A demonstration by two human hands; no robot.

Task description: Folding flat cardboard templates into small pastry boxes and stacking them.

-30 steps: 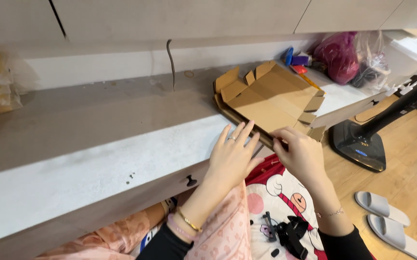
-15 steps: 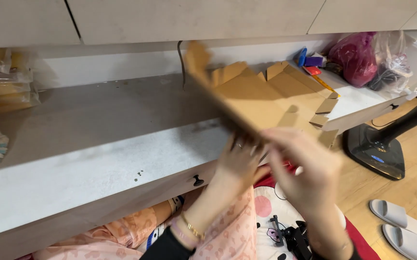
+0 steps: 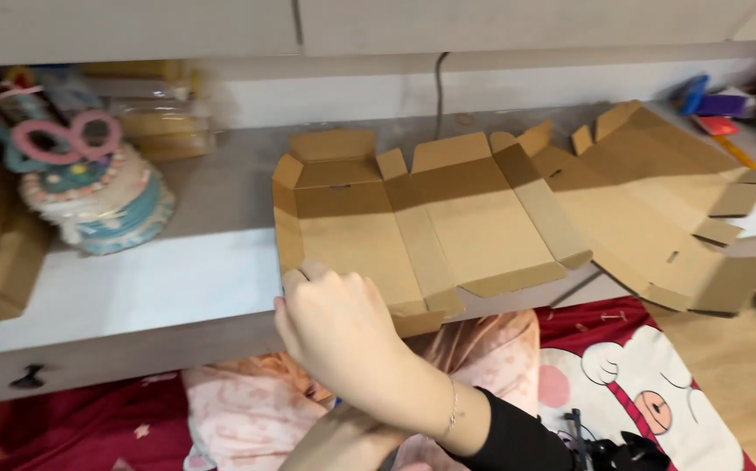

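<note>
I'm reading this as home, likely bedroom or living corner. Pale tabletop [image 3: 133, 288] running along wall under cabinet fronts [image 3: 133, 26], small dark drawer knob [image 3: 27, 377] showing beneath. Decorated toy cake [image 3: 90, 187] sitting on it beside packaged goods [image 3: 147, 118], blurred. Pink patterned pyjama legs [image 3: 247, 410] and red cartoon blanket [image 3: 648, 384] lying below. Wood-look floor [image 3: 744, 384] showing at right. Flat cardboard box blanks [image 3: 430, 218] lying about, suggesting home packing.

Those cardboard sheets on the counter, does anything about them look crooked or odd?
Yes. The flat cardboard sheet near the hand sticks out past the front edge of the counter, one flap hanging over. A second cardboard sheet to its right lies at an angle, its corner also past the edge. Neither looks torn.
</note>
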